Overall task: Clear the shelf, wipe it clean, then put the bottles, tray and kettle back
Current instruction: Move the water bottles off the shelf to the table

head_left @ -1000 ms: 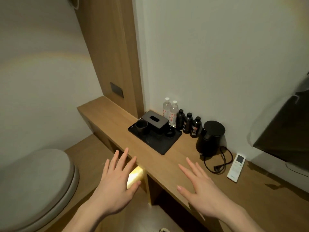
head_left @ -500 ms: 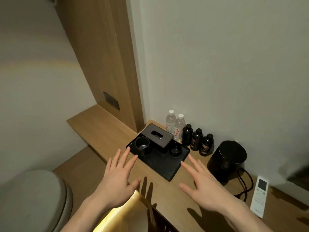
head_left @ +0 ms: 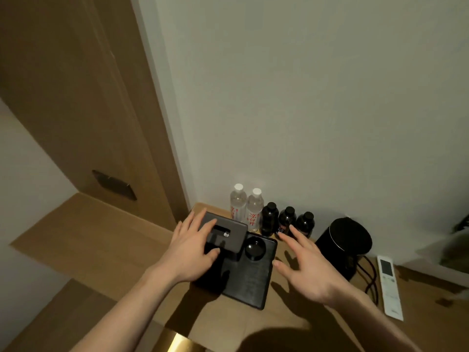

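A black tray lies on the wooden shelf, carrying a dark tissue box and a black cup. My left hand hovers spread over the tray's left part, fingertips at the tissue box, holding nothing. My right hand is open just right of the tray, fingers pointing toward the bottles. Two clear water bottles and three small black bottles stand against the wall. The black kettle sits to their right.
A white remote and the kettle's black cord lie at the right. A wooden wall panel with a dark plate rises at the left. The shelf's front edge runs below my arms, with a lit strip under it.
Both hands have reached forward from the shelf's front edge to the tray. My left hand now covers the tray's left cup. The view has tilted upward and closer.
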